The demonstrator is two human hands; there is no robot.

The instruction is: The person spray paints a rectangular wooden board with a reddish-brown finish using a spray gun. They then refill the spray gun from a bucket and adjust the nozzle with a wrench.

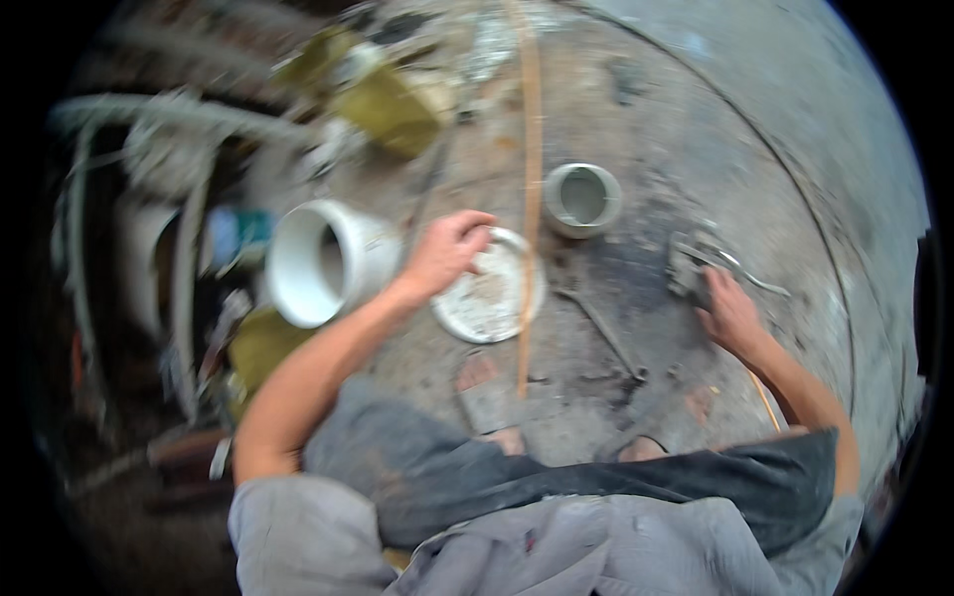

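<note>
My left hand (449, 253) is over the upper left rim of a round white lid (483, 316), thumb and fingers apart with nothing seen between them. Whether it touches the lid is unclear. Well to the right, my right hand (733, 313) has its fingers around the near edge of a crumpled grey lump (688, 266), perhaps a rag; blur hides its exact kind. Beside that lump lies a curved metal handle (760, 279). Between my hands are a grey-white cup-like pot (549, 204) with grey contents and a long metal wrench-like tool (608, 333).
A white bucket (373, 260) lies tipped on its side left of my left hand. A thin wooden strip (532, 129) runs lengthwise across the lid. Yellowish containers (393, 114) sit at the far left, a metal frame (194, 268) stands at left, and a dark cable (740, 109) curves along the right.
</note>
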